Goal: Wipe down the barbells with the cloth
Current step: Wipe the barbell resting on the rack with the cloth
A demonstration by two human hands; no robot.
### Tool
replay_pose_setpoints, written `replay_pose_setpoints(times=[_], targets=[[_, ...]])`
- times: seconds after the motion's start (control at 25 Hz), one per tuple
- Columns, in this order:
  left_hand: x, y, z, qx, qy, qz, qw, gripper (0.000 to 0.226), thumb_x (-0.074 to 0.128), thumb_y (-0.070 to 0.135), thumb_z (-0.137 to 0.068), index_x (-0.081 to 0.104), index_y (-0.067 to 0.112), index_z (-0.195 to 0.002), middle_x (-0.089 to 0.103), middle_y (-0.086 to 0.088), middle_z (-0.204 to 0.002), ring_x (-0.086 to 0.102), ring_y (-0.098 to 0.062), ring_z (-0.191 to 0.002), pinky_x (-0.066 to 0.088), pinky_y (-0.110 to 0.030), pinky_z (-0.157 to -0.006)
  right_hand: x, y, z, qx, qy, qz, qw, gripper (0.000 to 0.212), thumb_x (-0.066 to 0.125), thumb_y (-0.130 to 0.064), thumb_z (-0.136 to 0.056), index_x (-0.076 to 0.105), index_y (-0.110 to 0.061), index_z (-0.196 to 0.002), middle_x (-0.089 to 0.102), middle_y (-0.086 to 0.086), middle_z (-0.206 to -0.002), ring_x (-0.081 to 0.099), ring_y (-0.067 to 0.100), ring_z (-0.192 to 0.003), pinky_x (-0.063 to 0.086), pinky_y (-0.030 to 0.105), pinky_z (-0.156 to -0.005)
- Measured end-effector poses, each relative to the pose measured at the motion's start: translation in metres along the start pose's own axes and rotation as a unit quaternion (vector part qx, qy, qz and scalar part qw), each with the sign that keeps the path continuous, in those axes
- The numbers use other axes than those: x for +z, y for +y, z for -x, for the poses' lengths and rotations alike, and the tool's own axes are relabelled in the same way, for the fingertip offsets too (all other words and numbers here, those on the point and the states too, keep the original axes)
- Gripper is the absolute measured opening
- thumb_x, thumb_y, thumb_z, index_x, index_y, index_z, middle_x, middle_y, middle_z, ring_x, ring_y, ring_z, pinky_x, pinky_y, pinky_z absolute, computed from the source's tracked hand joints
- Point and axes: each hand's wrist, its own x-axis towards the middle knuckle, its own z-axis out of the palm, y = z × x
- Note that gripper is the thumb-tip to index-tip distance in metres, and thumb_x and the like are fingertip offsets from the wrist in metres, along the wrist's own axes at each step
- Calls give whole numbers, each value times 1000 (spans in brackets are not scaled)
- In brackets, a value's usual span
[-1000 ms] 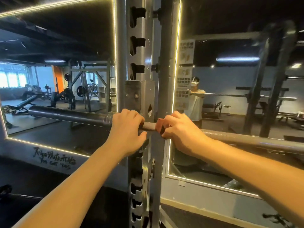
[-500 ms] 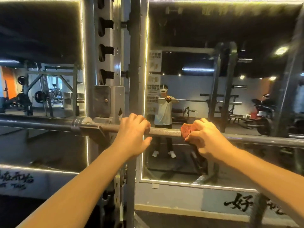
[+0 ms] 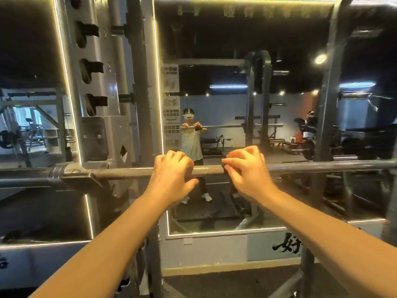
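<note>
While the barbell lies level across the view, resting at its left on a hook of the rack, both hands sit on its bare middle stretch, a short length of knurled shaft showing between them. The left hand is curled over the bar from above, fingers wrapped round the far side and thumb tucked underneath, so it has a closed grip on the shaft just right of the rack upright. The right hand lies a little further right along the bar, fingers bent over the top and thumb pointing back toward the left hand; a small dark patch at its fingertips, pressed against the bar, may be the cloth, but it is almost wholly hidden by the hand, and its colour and extent cannot be told. Whether this hand is clamped tight around the bar or only pressing on it cannot be told either. Left of the rack, the bar's collar and thick sleeve run out of view. Behind the bar a lit-edged mirror reflects a person standing at a bar with both hands raised on it, with further racks and benches behind.
</note>
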Motion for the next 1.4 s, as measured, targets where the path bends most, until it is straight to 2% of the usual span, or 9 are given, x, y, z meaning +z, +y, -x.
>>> replay_pose_setpoints(times=[0.16,0.36,0.48,0.64,0.8,0.92,1.12,1.28,1.4], targets=[[17,10,-6,22,26,9,999,30,75,52,-86,64,29,-102,61,10,-115,51,-14,-112,34,-35,-101,11,-3,5,-40,-61,129,989,61,81,-56,-77,70,-24,-127,67,-1,-120,51,28,-117,43,50,-91],[29,9,-8,40,51,16,998,37,83,45,-80,67,22,-104,65,4,-109,55,-18,-104,36,-31,-92,19,8,-13,-151,-15,180,972,33,82,-44,-78,75,-21,-101,72,-1,-92,61,26,-90,43,42,-76],[35,3,-11,62,55,15,996,36,84,40,-80,68,21,-105,67,2,-107,59,-20,-100,43,-34,-89,18,12,-22,-177,-81,190,962,35,86,-43,-71,75,-22,-97,72,-4,-90,62,23,-89,45,41,-78],[32,0,-16,86,51,4,995,33,85,36,-80,73,17,-104,71,-1,-101,64,-22,-93,52,-40,-84,12,14,-40,-182,-176,152,955,33,78,-50,-83,76,-22,-101,73,-2,-95,60,22,-97,44,41,-85],[13,0,-36,61,-89,23,994,38,74,49,-88,73,23,-116,67,7,-102,60,-12,-95,51,-33,-90,-6,7,-63,-85,-344,47,934,52,74,-52,-87,70,-21,-128,71,-4,-108,54,9,-94,43,24,-79],[-4,-6,-66,9,-260,107,960,45,75,52,-85,75,24,-119,62,21,-90,62,-6,-85,50,-19,-71,-9,10,-89,-10,-478,-56,876,46,78,-47,-86,74,-19,-122,73,-12,-100,65,10,-85,49,15,-68],[-22,-9,-98,-17,-392,121,912,38,74,55,-85,79,27,-111,72,18,-100,66,-9,-95,54,-29,-85,-8,18,-113,62,-568,-97,815,29,78,-51,-83,80,-29,-101,77,-4,-103,73,22,-100,57,44,-98],[-21,2,-82,-20,-350,92,932,39,71,50,-90,74,24,-119,68,15,-100,64,-11,-96,52,-23,-77,-21,16,-93,3,-462,-32,886,52,74,-56,-85,70,-27,-128,69,-12,-118,62,10,-106,54,31,-96],[-20,4,-59,-26,-215,50,975,55,69,57,-88,64,28,-133,64,11,-116,59,-10,-109,54,-32,-93,-34,23,-56,1,-353,-19,936,58,59,-63,-93,54,-31,-141,55,-12,-130,48,9,-121,44,33,-102]])
